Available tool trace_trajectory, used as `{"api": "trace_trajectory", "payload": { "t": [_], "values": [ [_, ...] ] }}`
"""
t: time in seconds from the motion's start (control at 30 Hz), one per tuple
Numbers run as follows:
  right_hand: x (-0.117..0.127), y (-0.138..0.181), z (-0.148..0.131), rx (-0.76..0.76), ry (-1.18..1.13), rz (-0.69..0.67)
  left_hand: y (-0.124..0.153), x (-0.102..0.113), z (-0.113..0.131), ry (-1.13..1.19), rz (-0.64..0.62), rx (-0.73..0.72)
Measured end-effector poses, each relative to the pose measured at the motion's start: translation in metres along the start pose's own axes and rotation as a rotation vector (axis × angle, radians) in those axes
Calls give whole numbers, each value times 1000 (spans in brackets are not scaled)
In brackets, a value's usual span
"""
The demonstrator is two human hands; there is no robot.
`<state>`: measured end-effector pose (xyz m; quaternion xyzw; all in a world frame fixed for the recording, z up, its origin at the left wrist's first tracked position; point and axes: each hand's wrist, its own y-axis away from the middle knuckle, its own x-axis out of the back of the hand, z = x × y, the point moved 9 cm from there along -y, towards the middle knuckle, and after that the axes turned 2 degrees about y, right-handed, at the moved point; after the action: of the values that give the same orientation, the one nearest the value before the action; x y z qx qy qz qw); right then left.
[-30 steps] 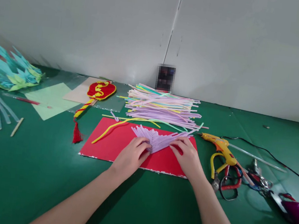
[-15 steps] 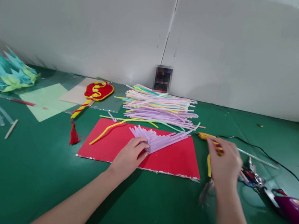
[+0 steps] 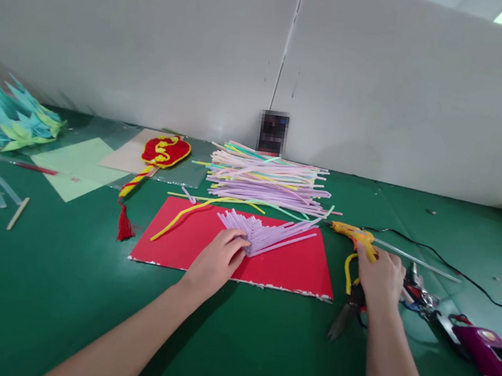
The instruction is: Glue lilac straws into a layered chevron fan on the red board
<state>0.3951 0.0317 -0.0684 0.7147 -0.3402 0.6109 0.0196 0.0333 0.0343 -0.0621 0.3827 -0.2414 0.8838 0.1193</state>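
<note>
My left hand [image 3: 222, 254] rests on the red board [image 3: 181, 234], its thumb and fingers closed on the lower tip of a V-shaped row of purple pipe cleaners [image 3: 266, 234]. The lowest pipe cleaner on the right side lies slightly apart from the others. To the right of the board, my right hand [image 3: 380, 277] has its fingers around the handle of a yellow-orange hot glue gun [image 3: 350, 231]. Its nozzle points left toward the board, and a clear glue stick [image 3: 416, 260] sticks out behind. Just below lie a bent yellow pipe cleaner [image 3: 348, 276] and dark scissors [image 3: 343, 318].
A heap of pastel pipe cleaners [image 3: 270, 181] lies behind the board. Leftward are a red-and-yellow fan with a tassel [image 3: 164, 153], green paper [image 3: 72, 169] and teal folded paper [image 3: 8, 115]. A black cord [image 3: 447, 261] and a purple-handled tool [image 3: 483, 347] lie at right.
My right hand has shifted slightly down and right, uncovering more of the glue gun. The lowest purple pipe cleaner has separated from the row. My left hand stays at the tip.
</note>
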Motion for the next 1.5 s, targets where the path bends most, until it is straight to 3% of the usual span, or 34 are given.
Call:
{"api": "trace_trajectory", "payload": {
  "t": [0.2,0.43,0.53,0.73,1.0,1.33,1.5],
  "values": [
    [-1,1,3,-52,-9,-25,0,0,1,3,-12,15],
    [56,8,2,-216,-160,135,0,0,-3,48,4,22],
    [66,17,-17,-117,-234,91,-1,0,-4,59,26,38],
    [51,60,-64,84,-221,-56,-1,0,-3,44,59,52],
    [45,96,-105,298,-134,3,-3,3,0,23,61,95],
    [36,114,-127,524,-126,26,-1,0,-1,26,42,89],
    [36,118,-130,536,-132,83,0,1,-1,-5,71,85]
  ]
}}
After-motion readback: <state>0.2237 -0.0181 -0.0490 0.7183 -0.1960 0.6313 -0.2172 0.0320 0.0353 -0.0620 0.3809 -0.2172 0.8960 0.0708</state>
